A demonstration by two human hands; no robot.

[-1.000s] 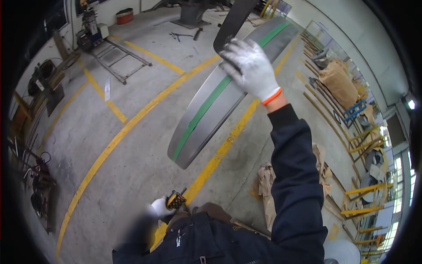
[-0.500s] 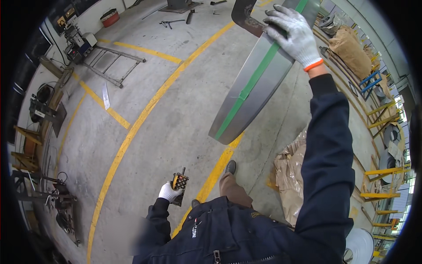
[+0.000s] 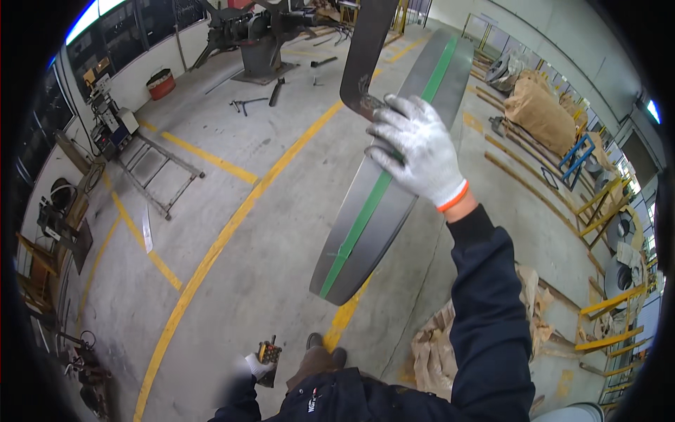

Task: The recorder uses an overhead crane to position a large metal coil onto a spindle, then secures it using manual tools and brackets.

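Note:
A large grey metal coil (image 3: 377,239), banded along its rim by green strapping (image 3: 361,224), stands on edge in front of me. My right hand (image 3: 422,148), in a white glove with an orange cuff, lies over the rim, fingers stretched toward a dark steel hook (image 3: 360,70). Its fingertips are close to the bend of that hook; whether they touch it I cannot tell. Low in the view, my gloved left hand (image 3: 257,367) is closed around a yellow and black remote control (image 3: 268,355) with several buttons.
Crumpled brown wrapping (image 3: 436,344) lies to my right. Farther off are a paper-covered bundle (image 3: 538,112), floor timbers and yellow stands (image 3: 610,301). On the left are a wheeled metal frame (image 3: 156,176), a red tub (image 3: 161,84) and a dark machine (image 3: 260,53). Yellow lines mark the concrete.
The view has tilted up, showing more of the far machine and hook. My right hand has shifted down and left in view, staying on the coil. The left hand keeps the remote.

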